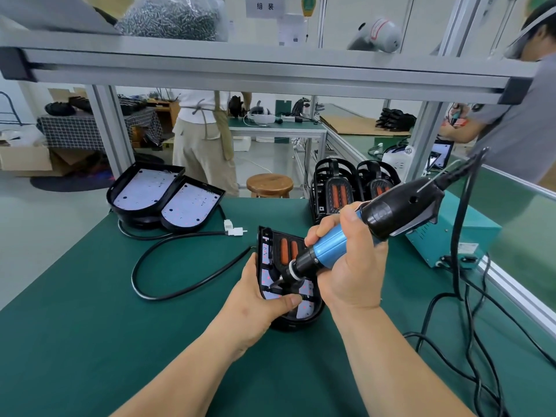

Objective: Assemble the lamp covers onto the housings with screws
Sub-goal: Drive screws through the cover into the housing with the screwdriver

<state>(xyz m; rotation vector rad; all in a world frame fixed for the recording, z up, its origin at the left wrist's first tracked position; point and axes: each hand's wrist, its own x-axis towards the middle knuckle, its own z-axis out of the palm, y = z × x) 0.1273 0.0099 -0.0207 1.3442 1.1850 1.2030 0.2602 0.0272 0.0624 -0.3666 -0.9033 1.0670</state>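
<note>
Left hand (264, 299) low in the middle of the frame is gripping the black D-shaped lamp housing with the white LED board inside (266, 257), thumb hooked over its near edge and fingers tucked behind its left side, so it's propped up tilted off the green bench mat (90, 311). Right hand (352, 266) is wrapped tight round the blue barrel of the black-and-blue electric screwdriver (361, 230), with the bit end pointing down into the middle of that housing. A black cover piece with two orange strips (288, 248) sits in the housing's far end, just above the driver's nose. Can't make out the actual screw, it's hidden under the chuck. Upper left on the mat there are two more open black housings with white boards (162, 197), leaning on each other, with a black cable (168, 251) looping off them to a white plug (234, 230). Right of centre is a stack of black covers with orange strips (337, 188), and beside it a teal power box (460, 236).
</note>
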